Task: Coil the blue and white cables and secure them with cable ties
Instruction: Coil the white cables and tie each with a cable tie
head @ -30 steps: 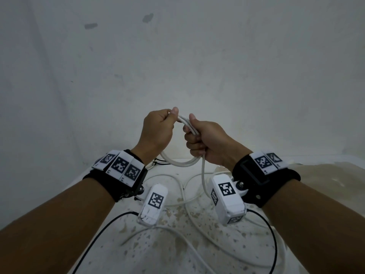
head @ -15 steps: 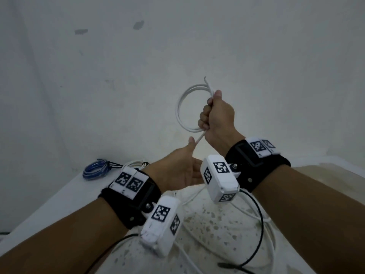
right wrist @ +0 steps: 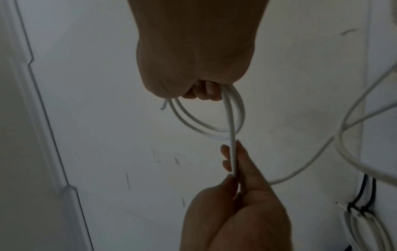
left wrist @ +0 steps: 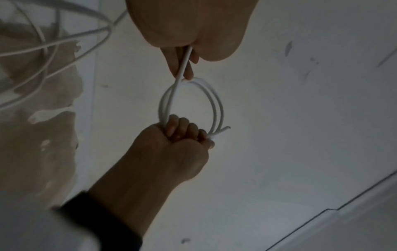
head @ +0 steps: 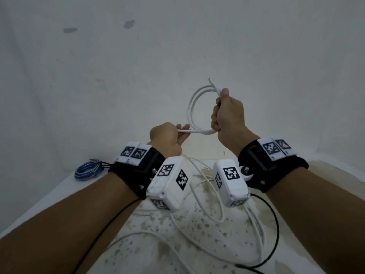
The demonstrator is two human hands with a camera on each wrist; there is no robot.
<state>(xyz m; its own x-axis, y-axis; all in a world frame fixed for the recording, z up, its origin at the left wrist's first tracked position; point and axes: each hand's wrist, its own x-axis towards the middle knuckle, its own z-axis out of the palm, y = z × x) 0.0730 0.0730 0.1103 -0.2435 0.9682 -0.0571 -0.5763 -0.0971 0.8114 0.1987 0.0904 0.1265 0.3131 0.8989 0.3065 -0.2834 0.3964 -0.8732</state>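
Note:
My right hand is raised in a fist and grips a small coil of the white cable, two loops hanging to its left with the cut end sticking up past the thumb. My left hand pinches the strand running out of the coil's bottom between thumb and fingers. The wrist views show the same: the fist on the coil and fingers pinching the strand. The blue cable lies coiled on the table at far left, with black ties at its right side.
The loose rest of the white cable sprawls over the stained white table beneath my wrists. Thin black leads from the wrist cameras hang over it. A white wall stands close behind.
My right hand lifted the coil up and to the right. My left hand let go of the coil, dropped low, then rose to pinch the strand under the coil. The blue coil came into view.

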